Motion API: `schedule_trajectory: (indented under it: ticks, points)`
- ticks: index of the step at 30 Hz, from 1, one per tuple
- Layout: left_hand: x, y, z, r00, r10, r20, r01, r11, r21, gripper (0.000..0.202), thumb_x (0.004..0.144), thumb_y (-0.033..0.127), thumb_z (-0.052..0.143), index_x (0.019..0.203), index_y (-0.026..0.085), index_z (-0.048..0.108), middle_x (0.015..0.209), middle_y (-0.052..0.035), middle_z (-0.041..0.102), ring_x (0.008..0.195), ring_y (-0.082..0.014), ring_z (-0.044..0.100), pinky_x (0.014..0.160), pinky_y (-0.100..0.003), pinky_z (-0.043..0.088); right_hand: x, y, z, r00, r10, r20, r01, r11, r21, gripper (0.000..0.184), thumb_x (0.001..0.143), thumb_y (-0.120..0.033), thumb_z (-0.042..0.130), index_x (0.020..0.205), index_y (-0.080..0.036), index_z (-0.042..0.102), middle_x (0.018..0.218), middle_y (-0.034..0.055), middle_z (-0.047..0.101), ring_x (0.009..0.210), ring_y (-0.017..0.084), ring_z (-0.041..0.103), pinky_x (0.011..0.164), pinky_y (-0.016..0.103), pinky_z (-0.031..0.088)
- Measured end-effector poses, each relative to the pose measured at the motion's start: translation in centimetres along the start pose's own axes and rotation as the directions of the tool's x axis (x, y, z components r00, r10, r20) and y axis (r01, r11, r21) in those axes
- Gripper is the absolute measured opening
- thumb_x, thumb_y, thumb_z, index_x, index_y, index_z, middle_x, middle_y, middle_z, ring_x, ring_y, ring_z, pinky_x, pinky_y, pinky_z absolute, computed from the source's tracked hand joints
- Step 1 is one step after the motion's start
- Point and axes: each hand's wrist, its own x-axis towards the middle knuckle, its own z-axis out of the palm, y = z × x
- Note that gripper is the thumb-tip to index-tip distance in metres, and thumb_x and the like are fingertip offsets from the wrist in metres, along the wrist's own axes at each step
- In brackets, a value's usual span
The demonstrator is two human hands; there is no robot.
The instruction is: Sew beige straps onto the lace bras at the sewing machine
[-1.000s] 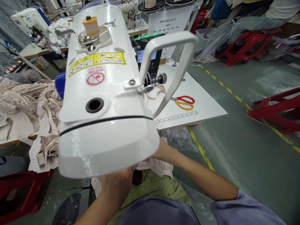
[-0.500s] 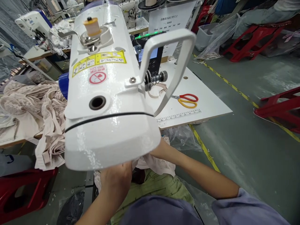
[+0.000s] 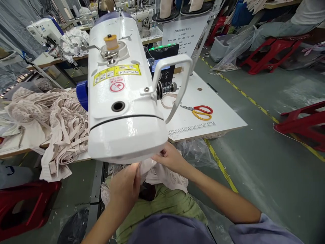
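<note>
From my feed, the glossy white sewing machine head [image 3: 122, 112] looms just above the fingers and hides the needle area. The white bench [image 3: 223, 118] carrying it spreads beyond them. A heap of beige lace garments [image 3: 50, 118] lies left of the fingers. The pale lace fabric piece [image 3: 162, 176] hangs from under the machine toward the lap. The left hand [image 3: 125, 186] and right hand [image 3: 170, 157] each pinch it, 2 grips that seem to keep it spread. Beyond the right fingers lie red-and-yellow scissors [image 3: 200, 112].

Both bare forearms reach forward and converge. The left grip [image 3: 125, 186] shows its back to the camera, fingers curled closed. The right grip [image 3: 169, 158], just beside it, pinches with its fingertips, wrist straight.
</note>
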Motion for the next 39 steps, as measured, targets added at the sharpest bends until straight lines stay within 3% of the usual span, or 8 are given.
schedule_trajectory:
  ticks: [4,10,13,20,26,30,34,39]
  points:
    - [-0.3,-0.2,-0.5,0.934,-0.312,0.177,0.357,0.846,-0.396,0.029,0.094,0.045,0.047,0.107,0.020,0.056,0.089,-0.0032,0.070,0.067,-0.0159,0.063,0.053,-0.023,0.043,-2.2,0.4,-0.3,0.998,0.066,0.005,-0.065,0.994,-0.092,0.028,0.090,-0.040,0.057,0.110,-0.021,0.061,0.093,0.0031,0.064,0.064,0.013,0.051,0.060,0.026,0.041]
    - [-0.5,0.0,-1.4,0.816,0.009,0.578,0.517,0.435,-0.737,0.032,0.090,0.047,0.055,0.101,0.019,0.069,0.093,-0.0054,0.070,0.087,-0.0202,0.063,0.077,-0.028,0.049,-8.0,-1.8,1.2,0.947,0.176,0.267,-0.206,0.975,0.088,0.031,0.093,-0.046,0.052,0.079,-0.019,0.059,0.066,-0.0018,0.049,0.060,0.012,0.045,0.056,0.024,0.034]
    - [-2.1,0.0,-2.5,0.806,-0.070,0.588,0.581,0.286,-0.762,0.031,0.092,0.045,0.054,0.097,0.020,0.071,0.083,-0.0045,0.067,0.074,-0.0170,0.060,0.069,-0.027,0.048,-10.0,-3.6,3.4,0.927,0.186,0.325,-0.277,0.925,0.259,0.029,0.092,-0.047,0.055,0.081,-0.020,0.058,0.066,-0.0029,0.045,0.057,0.011,0.040,0.053,0.024,0.031]
    - [-6.1,-2.6,-8.0,0.800,-0.462,0.384,0.585,0.456,-0.670,0.030,0.091,0.044,0.056,0.092,0.018,0.070,0.074,-0.0023,0.065,0.064,-0.0140,0.055,0.059,-0.024,0.044,-6.3,-6.2,10.2,0.848,0.080,0.523,-0.412,0.721,0.557,0.041,0.081,-0.055,0.068,0.101,-0.021,0.060,0.086,0.0015,0.058,0.074,0.014,0.054,0.066,0.026,0.046]
    - [-5.6,-4.4,-5.7,0.866,-0.350,0.356,0.487,0.748,-0.450,0.027,0.094,0.037,0.049,0.095,0.020,0.070,0.088,-0.0038,0.071,0.080,-0.0181,0.062,0.071,-0.027,0.045,-3.4,-1.8,13.2,0.778,0.330,0.535,-0.626,0.336,0.704,0.038,0.075,-0.049,0.075,0.097,-0.020,0.063,0.074,-0.0019,0.054,0.066,0.011,0.053,0.068,0.023,0.050]
    - [-6.3,-4.6,-1.2,0.822,-0.547,0.156,0.554,0.708,-0.438,0.026,0.088,0.041,0.056,0.094,0.018,0.066,0.091,-0.0074,0.067,0.088,-0.0220,0.060,0.073,-0.031,0.046,-5.2,1.2,12.7,0.904,0.376,0.205,-0.415,0.649,0.638,0.026,0.081,-0.043,0.070,0.087,-0.019,0.062,0.079,0.0004,0.060,0.075,0.014,0.058,0.077,0.028,0.050]
    - [-7.0,-3.9,2.7,0.768,-0.540,0.345,0.619,0.487,-0.616,0.036,0.087,0.050,0.054,0.081,0.016,0.065,0.074,-0.0041,0.065,0.070,-0.0176,0.061,0.064,-0.028,0.049,-7.5,2.6,12.5,0.991,0.125,0.041,-0.132,0.964,0.232,0.017,0.090,-0.036,0.059,0.093,-0.020,0.064,0.091,0.0058,0.065,0.087,0.020,0.061,0.080,0.035,0.051]
    - [-6.9,-2.7,4.3,0.755,-0.547,0.361,0.599,0.352,-0.720,0.036,0.090,0.048,0.051,0.098,0.015,0.063,0.083,-0.0037,0.066,0.077,-0.0157,0.061,0.072,-0.027,0.051,-9.0,3.5,11.6,0.975,-0.170,0.145,0.181,0.981,-0.066,0.010,0.089,-0.029,0.059,0.091,-0.020,0.065,0.098,0.0086,0.065,0.089,0.021,0.061,0.078,0.035,0.051]
